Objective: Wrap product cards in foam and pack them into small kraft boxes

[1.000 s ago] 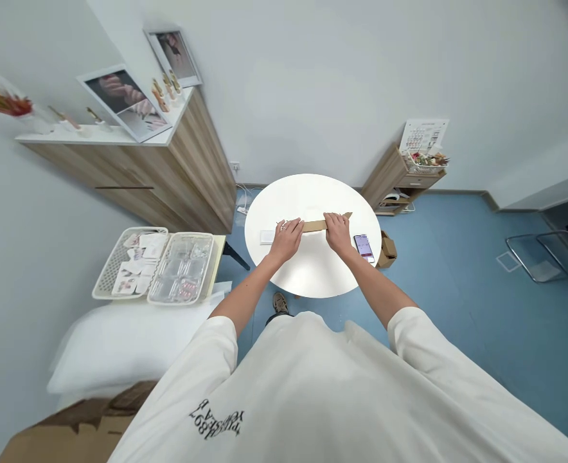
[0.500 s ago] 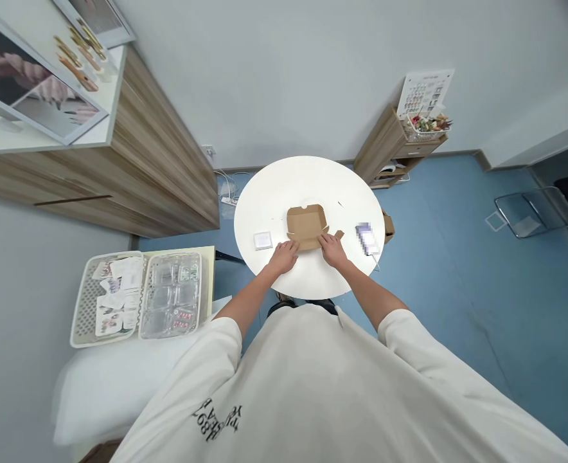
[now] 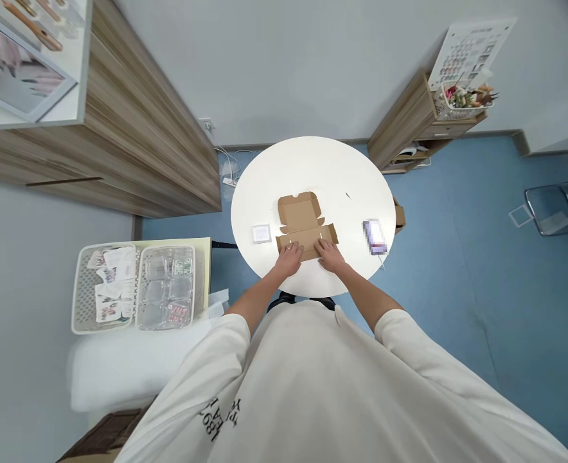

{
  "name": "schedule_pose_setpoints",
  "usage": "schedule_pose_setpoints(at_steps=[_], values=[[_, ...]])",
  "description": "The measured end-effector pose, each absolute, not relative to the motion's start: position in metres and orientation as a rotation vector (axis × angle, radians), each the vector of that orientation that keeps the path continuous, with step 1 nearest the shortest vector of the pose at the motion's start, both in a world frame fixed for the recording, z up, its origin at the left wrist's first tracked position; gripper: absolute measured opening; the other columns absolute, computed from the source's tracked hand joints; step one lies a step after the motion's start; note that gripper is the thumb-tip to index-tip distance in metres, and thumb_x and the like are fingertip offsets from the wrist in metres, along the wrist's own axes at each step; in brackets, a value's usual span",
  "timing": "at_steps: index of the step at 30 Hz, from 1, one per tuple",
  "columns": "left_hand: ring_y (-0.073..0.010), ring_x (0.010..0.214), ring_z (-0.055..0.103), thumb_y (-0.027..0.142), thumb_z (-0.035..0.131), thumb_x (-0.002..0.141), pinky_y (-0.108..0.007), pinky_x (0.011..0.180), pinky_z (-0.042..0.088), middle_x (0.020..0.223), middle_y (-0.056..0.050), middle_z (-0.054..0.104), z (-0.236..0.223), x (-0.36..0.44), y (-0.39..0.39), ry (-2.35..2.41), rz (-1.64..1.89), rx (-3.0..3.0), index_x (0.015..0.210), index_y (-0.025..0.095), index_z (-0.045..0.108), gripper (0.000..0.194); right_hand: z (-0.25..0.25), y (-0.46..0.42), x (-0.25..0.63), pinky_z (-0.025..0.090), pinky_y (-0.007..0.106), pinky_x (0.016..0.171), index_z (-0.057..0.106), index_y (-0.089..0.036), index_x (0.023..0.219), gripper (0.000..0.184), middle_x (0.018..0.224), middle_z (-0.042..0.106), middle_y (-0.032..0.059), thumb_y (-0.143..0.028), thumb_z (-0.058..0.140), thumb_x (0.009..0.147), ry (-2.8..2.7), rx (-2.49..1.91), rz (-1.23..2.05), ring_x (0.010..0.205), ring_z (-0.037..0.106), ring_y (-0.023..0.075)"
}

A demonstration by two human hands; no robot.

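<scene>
A brown cardboard box (image 3: 299,213) lies unfolded on the round white table (image 3: 255,186), its notched panel toward the wall and its near panel under my hands. My left hand (image 3: 288,259) presses on the left part of the near panel, a ring on one finger. On the right part of that panel rests my right hand (image 3: 331,256), its fingers stretched over the cardboard. Both hands look open, fingers laid down on the board. Side flaps stick out left and right of the near panel.
A small white-framed card (image 3: 261,233) lies left of the box. To the right is a blurred purple-and-white item (image 3: 374,236) with a cord, and a thin dark piece (image 3: 348,195) lies farther back. Plastic baskets (image 3: 166,288) stand at the left; a wooden cabinet (image 3: 168,128) rises behind them.
The cardboard's near panel has opened out flatter toward me, with its side flaps now spread to left and right. My hands stay on it, and the view has shifted slightly.
</scene>
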State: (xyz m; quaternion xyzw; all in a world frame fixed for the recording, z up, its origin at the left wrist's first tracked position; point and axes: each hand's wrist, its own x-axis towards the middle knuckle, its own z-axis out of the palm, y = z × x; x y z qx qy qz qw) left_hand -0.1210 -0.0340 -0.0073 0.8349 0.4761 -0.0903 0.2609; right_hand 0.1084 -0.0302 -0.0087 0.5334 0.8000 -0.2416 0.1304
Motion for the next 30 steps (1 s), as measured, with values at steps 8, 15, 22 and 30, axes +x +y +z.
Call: schedule_pose_setpoints(at_steps=[8,15,22,30], values=[[-0.0338,0.143,0.036,0.027,0.061,0.091,-0.051,0.116,0.026,0.156,-0.018,0.038,-0.015,-0.111,-0.027,1.380,-0.254,2.249,0.149,0.020,0.038,0.062,-0.004,-0.015,0.104,0.035,0.046,0.109,0.048,-0.016,0.145,0.057,0.155,0.044,0.0174,-0.029,0.059,0.091,2.332,1.533,-0.706,0.138,0.042,0.0346],[-0.0325,0.127,0.053,0.025,0.054,0.095,-0.047,0.108,0.036,0.140,-0.018,0.052,-0.010,-0.100,0.000,1.393,-0.240,2.221,0.133,0.017,0.051,0.039,0.003,-0.001,0.100,0.039,0.042,0.101,0.057,-0.017,0.133,0.037,0.132,0.062,0.0151,-0.029,0.047,0.099,2.282,1.582,-0.753,0.121,0.056,0.0307],[-0.0321,0.118,0.062,0.023,0.053,0.094,-0.047,0.101,0.045,0.160,-0.020,0.032,-0.011,-0.101,0.011,1.372,-0.287,2.168,0.144,0.019,0.043,0.051,0.016,0.040,0.099,0.044,0.043,0.097,0.063,-0.016,0.126,0.036,0.133,0.058,0.0176,-0.027,0.042,0.100,2.351,1.891,-0.617,0.117,0.055,0.0314],[-0.0364,0.122,0.060,0.018,0.060,0.088,-0.049,0.092,0.053,0.171,-0.018,0.000,-0.005,-0.097,0.016,1.368,-0.323,2.059,0.156,0.024,0.029,0.075,0.000,0.104,0.107,0.050,0.046,0.096,0.066,-0.023,0.131,0.042,0.136,0.062,0.0124,-0.030,0.048,0.094,2.105,2.128,-0.862,0.117,0.060,0.0310]])
